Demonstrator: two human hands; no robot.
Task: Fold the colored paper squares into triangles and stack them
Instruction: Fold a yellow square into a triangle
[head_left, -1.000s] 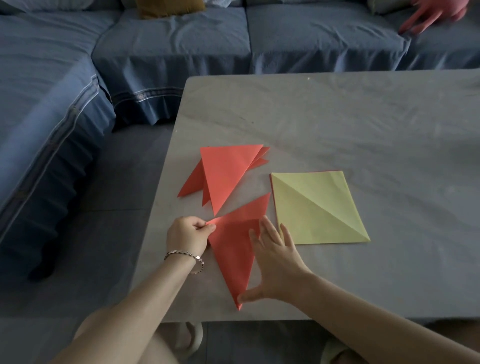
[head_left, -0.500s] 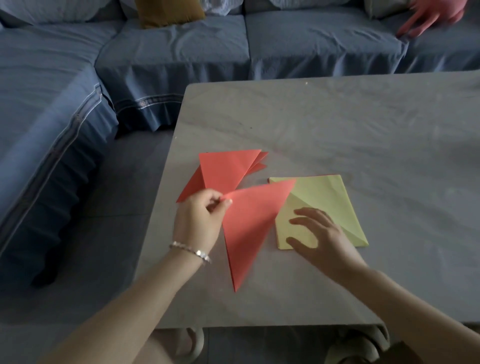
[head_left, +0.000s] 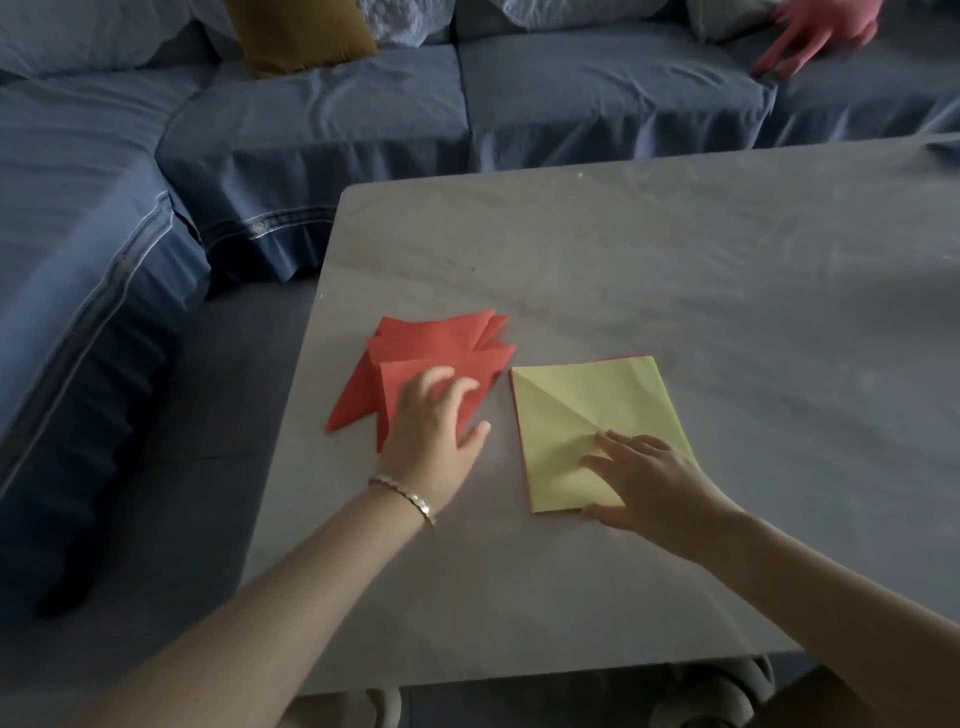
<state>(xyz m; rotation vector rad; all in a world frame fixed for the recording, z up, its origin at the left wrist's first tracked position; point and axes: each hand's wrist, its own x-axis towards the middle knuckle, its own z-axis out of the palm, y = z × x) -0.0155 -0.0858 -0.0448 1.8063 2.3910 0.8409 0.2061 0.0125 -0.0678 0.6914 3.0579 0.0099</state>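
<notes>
On a pale grey tabletop (head_left: 675, 270), near its left edge: a loose pile of folded red paper triangles (head_left: 436, 343), fanned out, points toward far right and near left. Flat on top of the pile, the left hand (head_left: 431, 431), fingers straight and spread apart, thumb out to the right over bare table, nothing gripped. Around that wrist, a thin silver bracelet (head_left: 402, 493).

Just beside the pile on the right, apart from it: a yellow-green paper square (head_left: 587, 400), lying flat, one diagonal crease running from its far-left corner toward the near right (a thin red edge peeking out along its far and left sides). On the near-right part of the square, the right hand (head_left: 654, 483), palm down, fingers straight and slightly apart, thumb along the sheet's near edge; whether under the paper or only against it, impossible to tell.

Beyond the table and to its left, a blue fabric-covered sofa (head_left: 311, 119), a mustard-yellow cushion (head_left: 301, 31) at its back. Far right on the sofa, something pink (head_left: 826, 31), too blurred to name.
</notes>
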